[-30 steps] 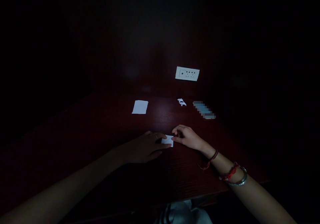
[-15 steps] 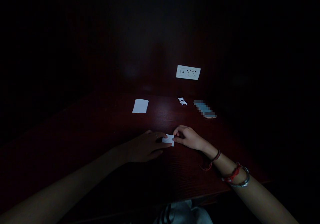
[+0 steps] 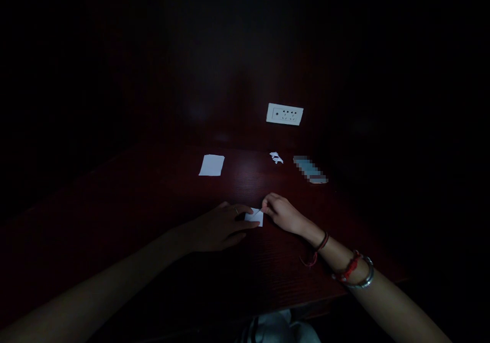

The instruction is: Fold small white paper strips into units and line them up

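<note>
A small, roughly square piece of white paper (image 3: 253,217) lies on the dark red table. My left hand (image 3: 224,226) is spread flat from the left, with its fingertips resting on the paper; a ring shows on one finger. At the paper's upper right corner, my right hand (image 3: 281,213) has thumb and forefinger pinched together. A thin edge or crease line runs from that pinch across the paper, so the corner appears raised. Its other fingers are curled.
Farther back on the table (image 3: 164,190) lie a stack of white paper sheets (image 3: 212,165), several crumpled paper scraps (image 3: 276,157) and a phone with a blurred screen (image 3: 310,169). A white socket plate (image 3: 285,114) is on the wall behind. Surroundings are very dark.
My right thumb and forefinger have closed together at the paper's upper right corner, and the corner now looks lifted. My left hand stays on the paper. The whole view has shifted slightly.
</note>
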A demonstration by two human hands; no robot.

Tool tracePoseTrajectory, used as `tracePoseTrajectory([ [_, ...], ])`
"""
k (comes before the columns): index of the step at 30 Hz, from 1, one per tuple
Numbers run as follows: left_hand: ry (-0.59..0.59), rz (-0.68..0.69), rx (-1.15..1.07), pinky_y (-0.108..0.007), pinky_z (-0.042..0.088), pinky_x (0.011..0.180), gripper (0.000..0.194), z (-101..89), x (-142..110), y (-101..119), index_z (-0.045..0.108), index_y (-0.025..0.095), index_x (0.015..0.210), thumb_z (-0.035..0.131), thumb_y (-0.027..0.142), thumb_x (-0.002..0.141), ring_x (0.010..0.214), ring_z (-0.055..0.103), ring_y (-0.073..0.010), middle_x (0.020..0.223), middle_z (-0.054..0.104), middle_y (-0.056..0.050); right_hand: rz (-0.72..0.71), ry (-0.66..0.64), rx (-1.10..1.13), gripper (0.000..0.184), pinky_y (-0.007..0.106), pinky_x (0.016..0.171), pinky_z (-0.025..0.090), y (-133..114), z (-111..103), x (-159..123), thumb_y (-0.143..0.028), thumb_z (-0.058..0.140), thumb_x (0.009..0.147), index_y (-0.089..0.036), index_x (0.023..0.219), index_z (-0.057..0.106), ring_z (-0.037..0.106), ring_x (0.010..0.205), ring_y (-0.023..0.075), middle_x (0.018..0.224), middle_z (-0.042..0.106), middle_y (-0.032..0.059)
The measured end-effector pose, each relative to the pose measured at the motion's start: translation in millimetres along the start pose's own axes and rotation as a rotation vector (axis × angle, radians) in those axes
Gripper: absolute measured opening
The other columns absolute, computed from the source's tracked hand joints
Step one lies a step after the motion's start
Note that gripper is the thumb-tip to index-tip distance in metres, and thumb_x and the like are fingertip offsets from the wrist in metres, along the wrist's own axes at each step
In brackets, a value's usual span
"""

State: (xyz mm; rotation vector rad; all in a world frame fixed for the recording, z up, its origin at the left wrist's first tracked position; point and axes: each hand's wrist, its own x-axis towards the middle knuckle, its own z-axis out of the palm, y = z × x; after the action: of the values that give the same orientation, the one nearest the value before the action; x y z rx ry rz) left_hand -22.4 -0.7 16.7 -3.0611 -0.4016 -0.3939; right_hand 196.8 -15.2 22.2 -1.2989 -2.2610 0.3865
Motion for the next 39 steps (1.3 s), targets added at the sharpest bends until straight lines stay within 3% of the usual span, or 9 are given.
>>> tracePoseTrajectory([
  [5,0.003,0.000,-0.003,-0.035,0.030,0.084,0.040,1.9,-2.2,-2.6,0.034,0.028,0.125,0.042,0.027,0.085,0.107,0.039,-0.0220,0.128,0.033,-0.007,-0.094,0.024,0.090,0.007,0.021,0.063,0.038,-7.9,-5.8,-2.2,-0.015,0.046,0.079,-0.015,0.074,0.050,0.048,0.067,0.0099,0.072,0.052,0.0011],
  [8,0.001,-0.007,-0.006,-0.034,0.030,0.083,0.039,2.9,-2.7,-1.7,0.035,0.028,0.124,0.041,0.026,0.085,0.107,0.039,-0.0216,0.129,0.033,-0.007,-0.062,-0.004,0.224,0.006,0.020,0.062,0.040,-6.1,-4.1,-3.1,-0.019,0.049,0.078,-0.015,0.081,0.053,0.051,0.064,0.0090,0.071,0.056,0.0000],
  [11,0.005,-0.017,-0.026,-0.034,0.030,0.084,0.039,2.4,-2.0,-0.3,0.035,0.028,0.124,0.041,0.025,0.085,0.108,0.039,-0.0210,0.128,0.034,-0.006,0.004,0.002,0.310,0.019,0.020,0.062,0.043,-0.8,0.2,-2.9,-0.020,0.057,0.072,-0.015,0.090,0.054,0.053,0.063,0.0089,0.072,0.059,0.0001],
  [17,0.009,-0.030,-0.096,-0.034,0.029,0.086,0.038,-1.5,0.5,-0.4,0.037,0.028,0.122,0.043,0.028,0.084,0.108,0.041,-0.0201,0.126,0.037,-0.004,0.044,-0.007,0.245,0.010,0.020,0.061,0.043,2.0,1.0,-4.7,-0.019,0.059,0.070,-0.015,0.079,0.062,0.055,0.064,0.0095,0.069,0.061,0.0003],
  [29,0.015,-0.049,-0.112,-0.034,0.030,0.086,0.037,-3.4,2.7,2.4,0.038,0.024,0.120,0.044,0.027,0.083,0.106,0.042,-0.0209,0.124,0.039,-0.006,-0.028,-0.026,0.227,0.014,0.019,0.061,0.043,0.1,0.3,-7.8,-0.019,0.057,0.071,-0.015,0.083,0.062,0.056,0.063,0.0091,0.071,0.062,0.0004],
  [39,0.009,-0.061,-0.096,-0.034,0.030,0.086,0.037,1.3,0.1,0.0,0.039,0.025,0.120,0.045,0.030,0.083,0.108,0.040,-0.0209,0.125,0.039,-0.005,-0.292,-0.167,0.114,0.016,0.023,0.073,0.043,-0.1,-9.8,-10.5,-0.019,0.050,0.079,-0.017,0.086,0.064,0.057,0.079,0.0112,0.088,0.061,0.0038],
])
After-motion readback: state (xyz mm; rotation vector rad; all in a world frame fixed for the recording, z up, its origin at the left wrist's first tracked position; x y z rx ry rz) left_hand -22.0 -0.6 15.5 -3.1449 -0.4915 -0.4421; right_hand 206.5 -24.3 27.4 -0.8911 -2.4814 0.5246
